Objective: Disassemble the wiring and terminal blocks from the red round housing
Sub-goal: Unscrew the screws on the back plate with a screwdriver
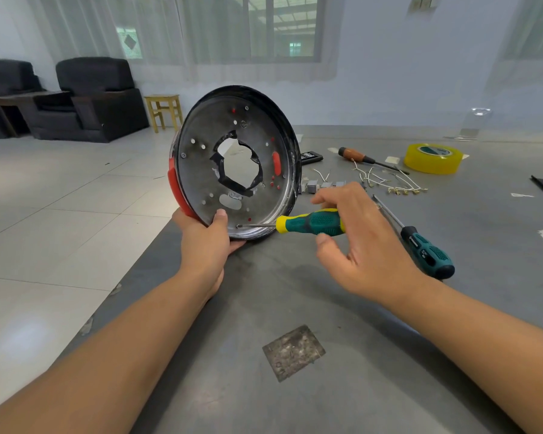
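The red round housing [201,170] stands on edge on the grey table, its metal inner face with a jagged central hole turned toward me. My left hand [206,239] grips its lower rim, thumb on the inner plate. A green and yellow screwdriver [311,222] is held in the fingers of my right hand [361,239], its tip touching a screw at the bottom of the plate. Loose white wires [386,180] with brass terminals and small grey terminal blocks [318,185] lie on the table behind.
On the grey table [295,292] lie a second green screwdriver [420,242], a wooden-handled screwdriver [362,157], a yellow tape roll [433,158] and a square patch [293,352]. The table's left edge runs diagonally beside tiled floor. Black armchairs and a yellow stool stand far left.
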Demonstrator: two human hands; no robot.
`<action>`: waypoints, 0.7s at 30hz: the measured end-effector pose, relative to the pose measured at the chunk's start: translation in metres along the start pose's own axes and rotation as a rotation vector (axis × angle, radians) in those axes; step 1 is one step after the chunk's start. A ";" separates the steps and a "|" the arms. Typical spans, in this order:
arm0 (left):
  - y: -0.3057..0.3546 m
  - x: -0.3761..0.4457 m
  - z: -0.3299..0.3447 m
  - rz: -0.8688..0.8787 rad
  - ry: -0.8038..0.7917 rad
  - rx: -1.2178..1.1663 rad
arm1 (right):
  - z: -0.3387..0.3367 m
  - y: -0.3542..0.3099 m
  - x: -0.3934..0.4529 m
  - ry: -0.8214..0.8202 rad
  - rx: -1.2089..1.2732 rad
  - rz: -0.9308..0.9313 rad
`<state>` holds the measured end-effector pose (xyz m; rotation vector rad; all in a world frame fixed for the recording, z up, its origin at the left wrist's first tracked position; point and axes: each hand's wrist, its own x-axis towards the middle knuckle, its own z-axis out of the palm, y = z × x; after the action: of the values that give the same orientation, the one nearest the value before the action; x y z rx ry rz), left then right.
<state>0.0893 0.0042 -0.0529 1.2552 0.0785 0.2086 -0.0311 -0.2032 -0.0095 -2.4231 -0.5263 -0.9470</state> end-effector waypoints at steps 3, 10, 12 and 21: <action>0.001 0.000 0.000 -0.011 0.006 -0.021 | 0.003 0.000 0.002 0.019 -0.080 0.091; 0.002 0.000 0.000 -0.020 0.007 -0.005 | 0.003 0.001 0.000 0.029 -0.081 0.144; 0.001 0.000 0.000 -0.023 0.009 -0.007 | 0.005 0.003 0.002 0.045 -0.112 0.193; 0.001 0.001 0.000 -0.030 0.006 -0.018 | 0.002 0.005 0.002 0.020 -0.190 0.217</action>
<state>0.0898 0.0046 -0.0519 1.2349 0.1006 0.1873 -0.0260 -0.2059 -0.0109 -2.5705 -0.1671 -0.9640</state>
